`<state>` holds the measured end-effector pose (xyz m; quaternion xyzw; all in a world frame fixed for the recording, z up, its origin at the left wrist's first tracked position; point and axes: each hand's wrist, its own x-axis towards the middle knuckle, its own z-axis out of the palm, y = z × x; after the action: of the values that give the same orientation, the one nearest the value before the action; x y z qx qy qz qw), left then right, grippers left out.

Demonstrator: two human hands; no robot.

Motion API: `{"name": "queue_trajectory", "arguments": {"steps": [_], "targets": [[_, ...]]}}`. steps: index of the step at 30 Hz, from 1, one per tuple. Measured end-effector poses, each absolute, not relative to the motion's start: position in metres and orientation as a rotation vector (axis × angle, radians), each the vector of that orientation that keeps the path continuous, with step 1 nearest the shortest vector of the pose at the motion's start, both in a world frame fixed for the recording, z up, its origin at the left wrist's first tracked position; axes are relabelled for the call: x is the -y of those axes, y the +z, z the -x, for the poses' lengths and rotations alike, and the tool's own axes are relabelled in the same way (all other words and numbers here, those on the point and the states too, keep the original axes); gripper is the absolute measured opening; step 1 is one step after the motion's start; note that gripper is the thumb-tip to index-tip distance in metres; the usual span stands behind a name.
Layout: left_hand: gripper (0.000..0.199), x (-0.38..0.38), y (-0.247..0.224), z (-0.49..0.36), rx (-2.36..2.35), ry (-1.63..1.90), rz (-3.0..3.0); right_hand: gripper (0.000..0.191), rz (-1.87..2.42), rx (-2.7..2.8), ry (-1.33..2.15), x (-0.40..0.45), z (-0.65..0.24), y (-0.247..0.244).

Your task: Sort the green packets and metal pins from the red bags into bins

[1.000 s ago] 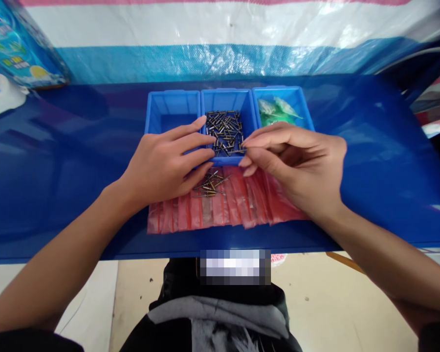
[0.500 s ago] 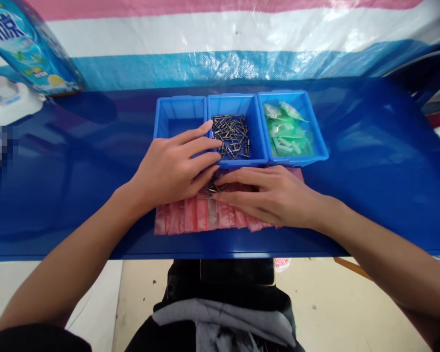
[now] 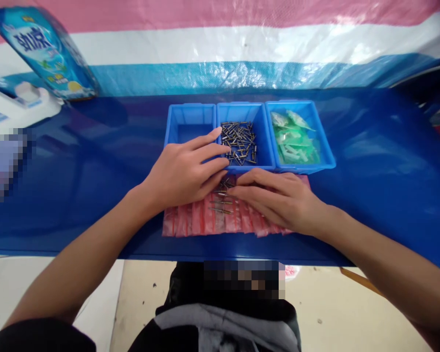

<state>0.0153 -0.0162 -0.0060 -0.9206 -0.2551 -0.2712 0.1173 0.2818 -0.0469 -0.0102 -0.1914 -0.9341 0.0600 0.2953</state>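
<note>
Pop rivets (image 3: 238,142) lie heaped in the middle blue bin (image 3: 267,159). My left hand (image 3: 188,168) reaches over the front of the left bin (image 3: 172,129) and the middle one, fingers spread, its palm hidden. Beneath both hands, pink zip bags (image 3: 196,220) lie in an overlapping row. Several loose rivets (image 3: 222,201) rest on these bags between my hands. My right hand (image 3: 286,198) is pinched at the loose pile, fingertips on a rivet; the thumb is mostly hidden.
The right bin (image 3: 326,151) holds small green bags (image 3: 295,142). At the left stand a blue detergent bottle (image 3: 46,54) and a white container (image 3: 40,105), near a blurred-out object (image 3: 3,166). Striped plastic sheeting (image 3: 234,44) hangs behind the blue table (image 3: 370,171).
My right hand has shifted slightly, and separate rivets now show on the bags below the small pile. My left hand keeps its spread pose. The whole view has moved a little.
</note>
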Motion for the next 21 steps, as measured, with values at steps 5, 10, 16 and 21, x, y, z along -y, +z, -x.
{"name": "queue_trajectory", "arguments": {"steps": [5, 10, 16, 21], "targets": [[0.013, 0.017, -0.007, -0.016, 0.744, -0.793, 2.693, 0.029, 0.665, 2.118, 0.336, 0.051, -0.28, 0.001], [0.013, 0.017, -0.008, -0.016, 0.741, -0.806, 2.675, 0.02, 0.79, 1.658, 0.748, 0.046, -0.276, 0.003], [0.015, 0.015, -0.011, -0.017, 0.719, -0.811, 2.652, 0.019, 0.864, 1.5, 0.862, 0.042, -0.274, 0.001], [0.015, 0.015, -0.011, -0.016, 0.712, -0.811, 2.654, 0.028, 0.771, 1.877, 0.616, 0.049, -0.279, 0.005]]}}
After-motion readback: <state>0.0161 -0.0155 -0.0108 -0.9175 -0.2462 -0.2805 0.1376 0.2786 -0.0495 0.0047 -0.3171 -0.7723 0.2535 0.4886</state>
